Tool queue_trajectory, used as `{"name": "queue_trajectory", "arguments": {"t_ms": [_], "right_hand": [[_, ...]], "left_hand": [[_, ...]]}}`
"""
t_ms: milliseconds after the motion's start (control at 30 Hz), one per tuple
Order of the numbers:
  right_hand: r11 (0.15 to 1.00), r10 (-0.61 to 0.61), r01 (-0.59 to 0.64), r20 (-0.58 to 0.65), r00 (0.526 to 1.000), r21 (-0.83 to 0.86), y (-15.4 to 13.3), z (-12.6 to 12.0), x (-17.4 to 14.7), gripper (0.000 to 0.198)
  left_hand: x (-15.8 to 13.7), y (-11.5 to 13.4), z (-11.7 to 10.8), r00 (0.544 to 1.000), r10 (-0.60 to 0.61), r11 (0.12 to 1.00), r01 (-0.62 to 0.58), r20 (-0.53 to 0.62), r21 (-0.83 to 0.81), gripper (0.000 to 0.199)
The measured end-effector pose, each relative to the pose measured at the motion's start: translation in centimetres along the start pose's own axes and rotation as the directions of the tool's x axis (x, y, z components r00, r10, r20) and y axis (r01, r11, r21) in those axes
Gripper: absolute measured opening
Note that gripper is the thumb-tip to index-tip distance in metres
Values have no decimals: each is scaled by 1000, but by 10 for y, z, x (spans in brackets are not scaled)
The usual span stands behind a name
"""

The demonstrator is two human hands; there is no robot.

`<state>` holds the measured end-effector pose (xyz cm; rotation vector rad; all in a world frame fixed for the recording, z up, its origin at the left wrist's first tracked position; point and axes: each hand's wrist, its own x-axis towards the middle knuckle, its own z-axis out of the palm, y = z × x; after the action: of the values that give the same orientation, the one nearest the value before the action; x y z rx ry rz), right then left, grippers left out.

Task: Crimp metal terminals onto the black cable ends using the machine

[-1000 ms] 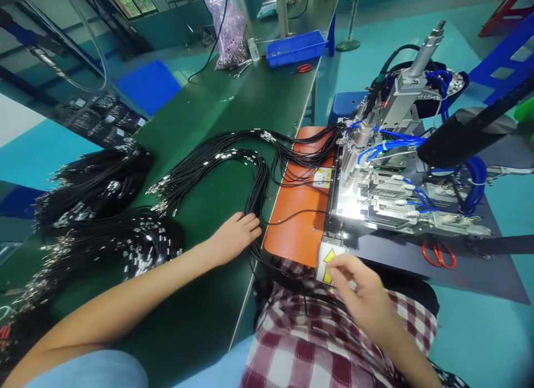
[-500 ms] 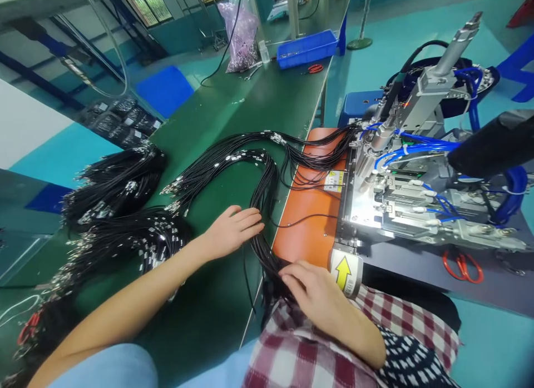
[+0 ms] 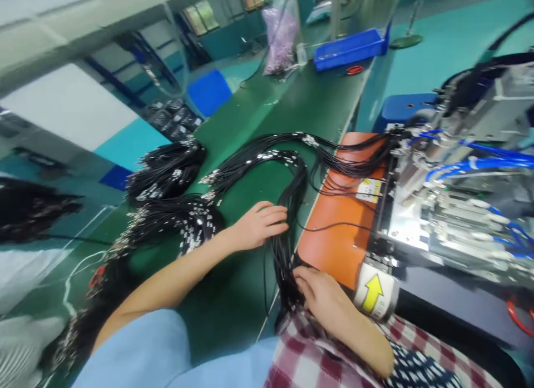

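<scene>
A bundle of thin black cables [image 3: 294, 194] with white tags bends across the green table and hangs down over its near edge. My left hand [image 3: 262, 227] is at the middle of this bundle, fingers together and curled over its left side. Lower down, near my lap, my right hand [image 3: 319, 291] has its fingers closed around the hanging end. What lies under its fingertips is partly hidden. Beyond the bundle, another run of black cables [image 3: 275, 138] stretches from the table to the machine.
At right stands a metal machine [image 3: 454, 210] with blue tubes and an orange plate [image 3: 334, 229]. Heaped cables [image 3: 167, 171] lie on the left. Farther back are a blue bin [image 3: 350, 50], red-handled pliers [image 3: 354, 70] and a pink bag [image 3: 279, 40]. A roller carries a yellow arrow [image 3: 374, 292].
My view has swung left, so everything sits farther right in the picture. Both hands stay on the same bundle. Another dark cable heap and a grey ribbed shape now show at far left.
</scene>
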<state>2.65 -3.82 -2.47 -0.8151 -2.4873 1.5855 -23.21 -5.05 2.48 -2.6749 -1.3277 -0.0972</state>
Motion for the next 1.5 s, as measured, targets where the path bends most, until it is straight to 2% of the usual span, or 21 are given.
{"name": "queue_trajectory", "arguments": {"t_ms": [67,100,233,267,367,467,533,567,633,733,833,900,967,1000,1067,1167,1233,1333,1367,1433,1500], "right_hand": [[998,-58,59,-67,996,7,2,0,3,25],[996,-81,84,-62,995,39,4,1,5,25],[982,-108,116,-63,992,147,22,13,3,30],[983,-90,100,-77,993,151,28,18,0,34],[987,58,-49,-53,997,150,49,33,-5,48],[955,213,-195,-56,976,223,57,44,0,60],[932,227,-222,18,974,288,52,47,4,54],[931,197,-200,42,980,306,46,47,5,46],[967,78,-63,-50,996,246,31,43,2,33],[994,13,10,-219,976,107,7,23,-13,35],[992,81,-49,-281,956,120,-5,-15,-31,33],[976,167,-101,-366,915,193,-2,-45,-40,35],[931,289,-134,-466,836,339,7,-73,-46,36],[893,343,-116,-490,801,435,13,-83,-49,36],[805,398,-49,-478,783,592,24,-97,-53,34],[716,426,-28,-405,809,698,37,-97,-60,35],[717,427,-85,-340,838,692,40,-88,-65,39],[812,373,-189,-243,895,553,34,-65,-67,43],[863,325,-184,-239,915,471,30,-56,-66,42],[944,174,-111,-185,967,310,17,-39,-59,41],[981,34,-1,-171,985,195,4,-28,-45,37]], "left_hand": [[4,2,-2,994,-9,1000,10,106,-10,51],[7,3,-3,991,-11,1000,13,133,-13,50],[10,6,0,987,-8,1000,4,163,28,28],[10,7,1,989,-3,999,-4,149,46,24],[5,6,6,997,13,997,-19,80,78,23],[2,4,8,999,17,997,-19,32,73,25],[-1,3,7,1000,12,998,-13,18,57,25],[-2,3,6,1000,7,999,-7,14,46,25],[-6,2,6,1000,-6,1000,6,2,26,25],[-12,0,7,999,-31,1000,31,-19,7,29],[-12,1,11,999,-47,999,47,-28,10,33],[-7,5,15,999,-42,999,42,-2,32,34],[0,9,18,998,-43,997,40,36,69,35],[3,12,20,997,-49,995,45,53,88,35],[10,16,24,995,-67,992,58,73,116,34],[15,17,28,995,-55,991,45,78,129,33],[14,15,29,998,-20,992,13,52,125,32],[11,9,28,999,13,993,-7,-52,115,30],[10,7,26,995,11,994,-1,-100,106,29],[9,2,21,983,-10,997,24,-185,76,29],[9,0,16,974,-26,998,38,-227,48,32]]}}
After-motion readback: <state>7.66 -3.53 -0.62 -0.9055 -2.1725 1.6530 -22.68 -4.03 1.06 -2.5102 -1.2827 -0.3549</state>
